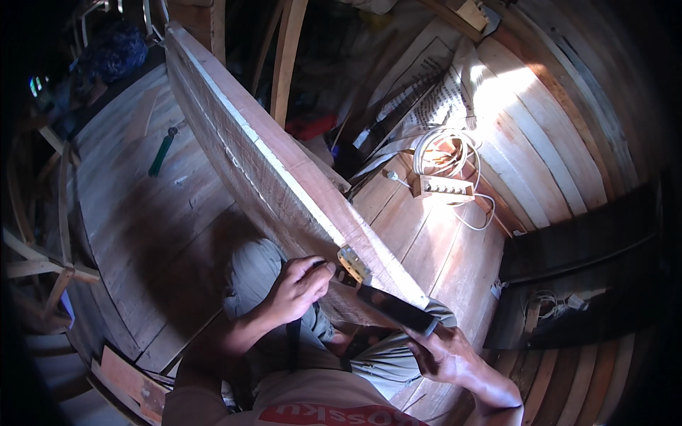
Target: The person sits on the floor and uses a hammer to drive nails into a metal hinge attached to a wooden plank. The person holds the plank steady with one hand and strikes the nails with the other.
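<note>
My left hand (pixel 300 290) is closed at the near side of a tall wooden plank, its fingers pinched on the dark front end of a long black tool (pixel 398 307). I cannot make out the tool's exact kind. My right hand (pixel 446 353) grips its rear end from below, fingers partly hidden. By the tool's front, a brass-coloured metal piece (pixel 353 264) with holes lies against the plank's upper edge. The wooden plank (pixel 277 167) stands on edge, running from the far left to between my bent legs, its top edge pale.
A green-handled tool (pixel 163 152) lies on the boards left of the plank. To its right are a power strip (pixel 444 188) and a coiled white cable (pixel 446 151). Wooden ribs (pixel 64 213) line the left side; curved planking (pixel 543 145) rises at right. Another cable (pixel 558 304) lies in a dark recess.
</note>
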